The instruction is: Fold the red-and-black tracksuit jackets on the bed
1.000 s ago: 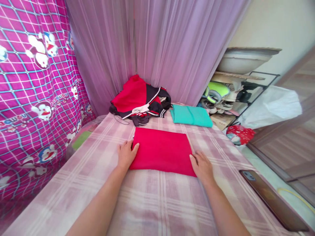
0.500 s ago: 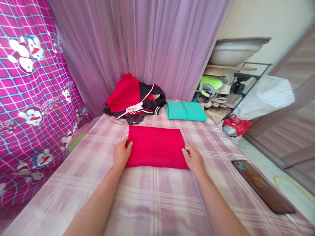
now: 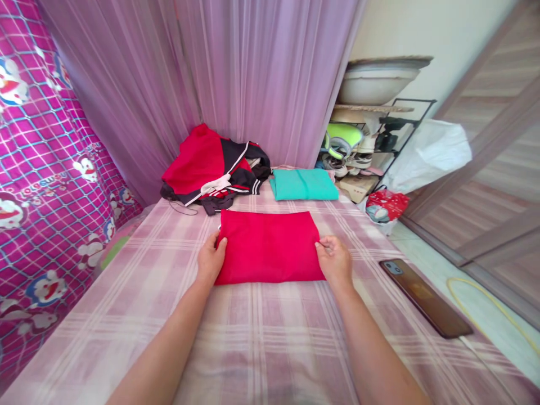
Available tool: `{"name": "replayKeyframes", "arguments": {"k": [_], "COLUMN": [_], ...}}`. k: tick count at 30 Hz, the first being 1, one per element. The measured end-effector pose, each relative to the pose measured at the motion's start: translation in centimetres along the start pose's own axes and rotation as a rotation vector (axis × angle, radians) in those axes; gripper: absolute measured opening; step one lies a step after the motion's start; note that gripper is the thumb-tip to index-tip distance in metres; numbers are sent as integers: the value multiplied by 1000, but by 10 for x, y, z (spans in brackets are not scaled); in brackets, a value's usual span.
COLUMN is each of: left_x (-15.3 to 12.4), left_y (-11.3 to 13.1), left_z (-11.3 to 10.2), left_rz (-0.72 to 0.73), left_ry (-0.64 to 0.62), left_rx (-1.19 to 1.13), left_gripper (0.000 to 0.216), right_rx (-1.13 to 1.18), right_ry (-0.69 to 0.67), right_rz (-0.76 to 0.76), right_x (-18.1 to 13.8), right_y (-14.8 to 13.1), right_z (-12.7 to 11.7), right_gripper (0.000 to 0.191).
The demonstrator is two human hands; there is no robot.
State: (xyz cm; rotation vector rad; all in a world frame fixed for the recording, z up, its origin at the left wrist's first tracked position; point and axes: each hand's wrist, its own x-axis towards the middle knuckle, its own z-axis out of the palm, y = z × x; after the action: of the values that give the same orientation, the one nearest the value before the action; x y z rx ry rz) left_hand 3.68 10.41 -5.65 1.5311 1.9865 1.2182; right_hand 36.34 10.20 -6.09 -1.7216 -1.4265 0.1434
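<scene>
Red folded cloth [image 3: 270, 247] is between the two hands, flat over the plaid sheet [image 3: 261, 349]; whether it is slightly lifted, I cannot tell. The left hand [image 3: 211, 257] grips its left edge, thumb on top. The right hand [image 3: 335, 260], which one second ago had its fingers extended beside the cloth, is now pinching the right edge. The cloth's far edge appears closer to the clothes pile [image 3: 192, 163], while the turquoise cloth [image 3: 306, 184] remains beside that pile.
</scene>
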Motion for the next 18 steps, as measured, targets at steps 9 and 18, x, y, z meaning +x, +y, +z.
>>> {"name": "replayKeyframes", "arguments": {"k": [9,18], "left_x": [12,5], "left_y": [1,42], "left_z": [-7,25], "left_rz": [256,349], "left_ry": [81,-224], "left_rx": [244,623], "left_gripper": [52,57], "right_rx": [-134,-395], "right_ry": [32,-397], "right_rz": [-169,-407], "right_x": [-5,-26], "right_y": [-7,-45], "right_z": [-1,16], "right_gripper": [52,46]}}
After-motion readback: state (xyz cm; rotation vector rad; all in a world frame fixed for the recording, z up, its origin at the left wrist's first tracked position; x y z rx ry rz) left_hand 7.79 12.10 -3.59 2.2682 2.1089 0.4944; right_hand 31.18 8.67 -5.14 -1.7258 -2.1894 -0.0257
